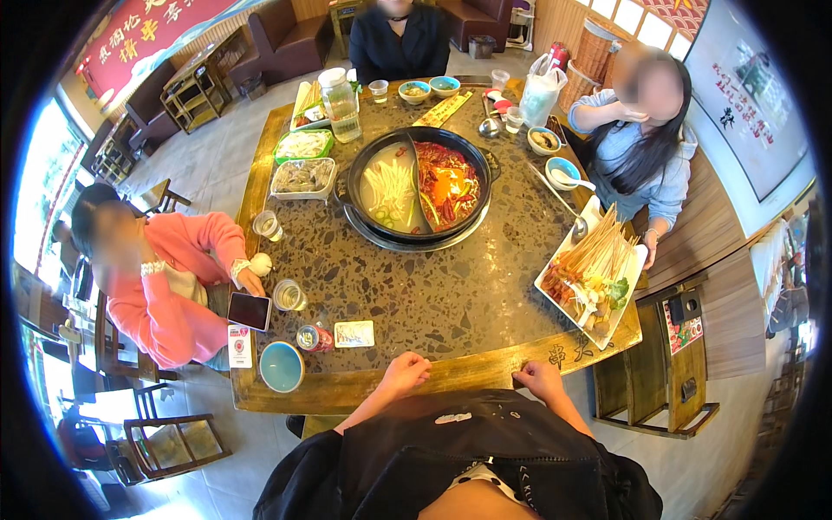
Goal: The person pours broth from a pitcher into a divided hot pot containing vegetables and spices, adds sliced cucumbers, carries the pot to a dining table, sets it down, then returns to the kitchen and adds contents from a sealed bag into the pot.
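My left hand (406, 373) rests on the front wooden edge of the table (455, 299), its fingers curled with nothing visible in them. At the same edge, farther right, my right hand (545, 381) is also curled, and I see nothing held. A small printed card (354, 334) lies left of my left hand, beside a drink can (315, 338) and an empty blue bowl (281, 367). Beyond my hands, a divided hot pot (419, 182) holds pale broth with enoki mushrooms and red chili broth. To the right, a white tray (546, 286) carries several skewers (604, 247).
One person sits left by a phone (249, 311), another right touching the tray, a third opposite. Plastic cups (289, 296), a glass pitcher (340, 107) and food containers (303, 179) line the left side. A ladle (578, 224) leans on the tray. A wooden stool (656, 370) stands right.
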A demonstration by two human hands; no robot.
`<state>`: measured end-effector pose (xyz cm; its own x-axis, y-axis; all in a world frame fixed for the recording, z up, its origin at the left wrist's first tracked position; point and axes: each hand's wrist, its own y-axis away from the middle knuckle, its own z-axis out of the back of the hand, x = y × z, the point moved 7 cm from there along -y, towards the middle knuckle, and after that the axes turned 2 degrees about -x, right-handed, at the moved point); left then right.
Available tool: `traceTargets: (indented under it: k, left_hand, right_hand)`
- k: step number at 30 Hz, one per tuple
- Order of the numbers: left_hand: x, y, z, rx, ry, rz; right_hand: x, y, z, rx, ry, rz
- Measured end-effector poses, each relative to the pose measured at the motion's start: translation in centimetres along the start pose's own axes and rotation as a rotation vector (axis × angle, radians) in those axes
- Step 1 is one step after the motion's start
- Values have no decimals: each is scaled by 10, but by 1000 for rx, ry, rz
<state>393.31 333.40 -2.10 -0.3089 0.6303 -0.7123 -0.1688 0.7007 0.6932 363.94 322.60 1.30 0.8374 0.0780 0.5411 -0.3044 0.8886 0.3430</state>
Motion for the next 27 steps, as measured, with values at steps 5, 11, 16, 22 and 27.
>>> traceTargets:
  k: [5, 11, 16, 22, 27]
  left_hand:
    - [3, 1, -1, 35, -73, 45]
    - [2, 6, -3, 50, -15, 4]
    - [3, 9, -5, 54, -27, -3]
    - [6, 10, -5, 33, 22, -49]
    - [7, 14, -7, -1, 37, -86]
  right_hand:
    - [5, 5, 6, -47, 15, 37]
    - [8, 13, 10, -19, -21, -4]
    - [4, 18, 9, -41, -61, -14]
    - [-3, 20, 7, -37, -92, -57]
    - [-9, 17, 9, -18, -58, -42]
